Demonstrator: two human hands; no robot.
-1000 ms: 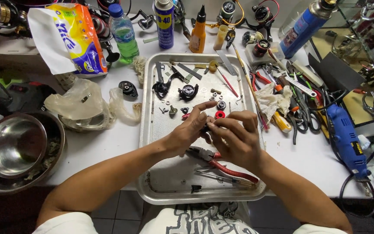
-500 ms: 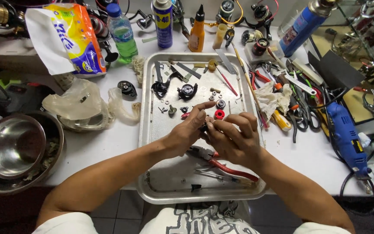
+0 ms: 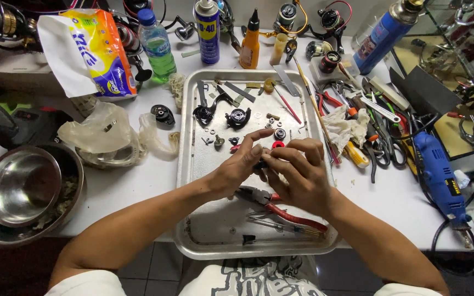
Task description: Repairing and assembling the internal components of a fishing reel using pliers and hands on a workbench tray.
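White tabletop, crowded with tools and bottles, carries a shallow rectangular metal tray [image 3: 193,181] at its middle. Over the tray both hands meet, as they did a second ago, barely shifted. The left hand [image 3: 237,172] pinches a small dark part [image 3: 261,164] with thumb and forefinger, other fingers stretched toward the far side. The right hand [image 3: 297,175] curls its fingertips onto the same part from the right; the part is mostly hidden between them. Red-handled pliers [image 3: 281,208] lie in the tray just near of the hands, unmoved. A small red ring [image 3: 278,144] sits just beyond the fingers. At the left edge stand nested steel bowls [image 3: 20,189].
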